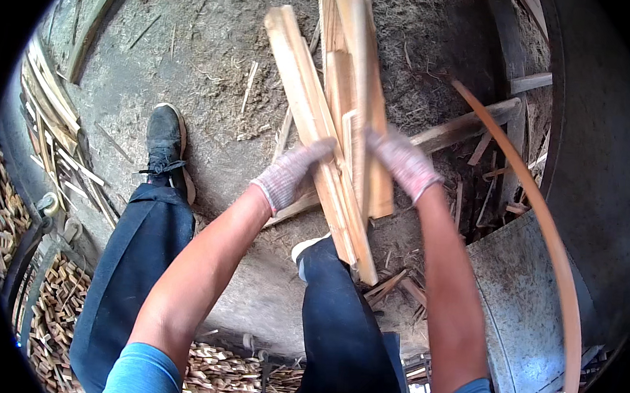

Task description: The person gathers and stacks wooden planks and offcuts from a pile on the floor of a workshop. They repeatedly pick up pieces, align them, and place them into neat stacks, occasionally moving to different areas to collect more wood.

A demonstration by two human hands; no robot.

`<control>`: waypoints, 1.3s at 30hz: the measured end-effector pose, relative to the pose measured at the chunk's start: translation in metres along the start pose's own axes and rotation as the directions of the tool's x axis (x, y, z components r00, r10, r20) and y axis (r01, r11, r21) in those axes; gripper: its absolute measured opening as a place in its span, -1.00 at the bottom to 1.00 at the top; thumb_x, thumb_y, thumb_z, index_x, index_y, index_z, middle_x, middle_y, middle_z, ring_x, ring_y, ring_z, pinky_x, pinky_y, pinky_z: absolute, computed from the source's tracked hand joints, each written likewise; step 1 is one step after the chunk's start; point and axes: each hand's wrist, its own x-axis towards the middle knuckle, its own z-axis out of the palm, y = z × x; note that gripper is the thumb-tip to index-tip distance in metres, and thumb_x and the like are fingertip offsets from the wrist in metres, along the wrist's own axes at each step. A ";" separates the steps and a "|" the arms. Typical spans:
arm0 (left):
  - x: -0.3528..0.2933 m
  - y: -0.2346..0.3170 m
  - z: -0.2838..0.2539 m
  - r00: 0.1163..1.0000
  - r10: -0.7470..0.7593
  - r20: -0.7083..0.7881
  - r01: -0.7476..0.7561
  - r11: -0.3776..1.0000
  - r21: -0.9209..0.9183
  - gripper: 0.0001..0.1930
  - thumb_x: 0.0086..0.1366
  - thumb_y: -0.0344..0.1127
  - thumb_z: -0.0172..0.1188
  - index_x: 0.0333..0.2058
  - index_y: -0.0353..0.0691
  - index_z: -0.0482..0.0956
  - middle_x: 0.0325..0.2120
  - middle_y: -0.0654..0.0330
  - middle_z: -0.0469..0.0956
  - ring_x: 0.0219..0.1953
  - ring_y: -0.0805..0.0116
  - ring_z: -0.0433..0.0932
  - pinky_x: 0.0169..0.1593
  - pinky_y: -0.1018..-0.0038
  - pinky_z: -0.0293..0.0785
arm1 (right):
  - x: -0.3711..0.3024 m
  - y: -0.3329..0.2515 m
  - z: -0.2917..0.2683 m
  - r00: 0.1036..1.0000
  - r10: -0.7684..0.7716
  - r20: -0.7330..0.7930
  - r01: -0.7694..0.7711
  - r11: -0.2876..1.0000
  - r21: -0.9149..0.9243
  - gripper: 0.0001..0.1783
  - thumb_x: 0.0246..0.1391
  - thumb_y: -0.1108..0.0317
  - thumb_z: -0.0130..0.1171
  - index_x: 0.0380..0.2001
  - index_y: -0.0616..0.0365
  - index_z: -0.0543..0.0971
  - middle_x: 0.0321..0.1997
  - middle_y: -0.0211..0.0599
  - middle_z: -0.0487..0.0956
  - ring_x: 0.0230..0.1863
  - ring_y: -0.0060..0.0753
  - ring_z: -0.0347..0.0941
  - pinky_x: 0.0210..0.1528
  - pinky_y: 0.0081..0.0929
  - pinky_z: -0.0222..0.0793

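Observation:
Several long, pale wooden boards lie at different slants between my hands, crossing above my right shoe and shin. My left hand, in a whitish knit glove, is closed on the left-hand boards, with its thumb side along the top. From the other side, my right hand, in a similar glove, grips the edge of the right-hand boards. That hand and the boards beside it are blurred by motion, and its fingertips are partly hidden. A thin short strip of wood lies among the boards.
A thick wooden beam lies on the dirty floor behind the boards. At right, a long curved reddish strip arches beside a metal sheet. Loose wood strips are heaped at left, and cut wood pieces at lower left.

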 end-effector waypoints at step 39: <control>-0.016 0.003 -0.004 0.999 -0.037 -0.003 0.037 0.998 -0.055 -0.30 0.30 -0.13 0.35 0.31 -0.22 0.25 0.16 0.14 0.45 0.19 0.32 0.42 0.34 0.33 0.29 | 0.061 -0.204 0.004 0.596 -0.801 -0.058 0.201 0.219 -0.955 -0.56 0.01 0.10 0.34 -0.07 0.05 0.58 -0.05 -0.03 0.61 -0.02 0.02 0.55 0.03 0.14 0.42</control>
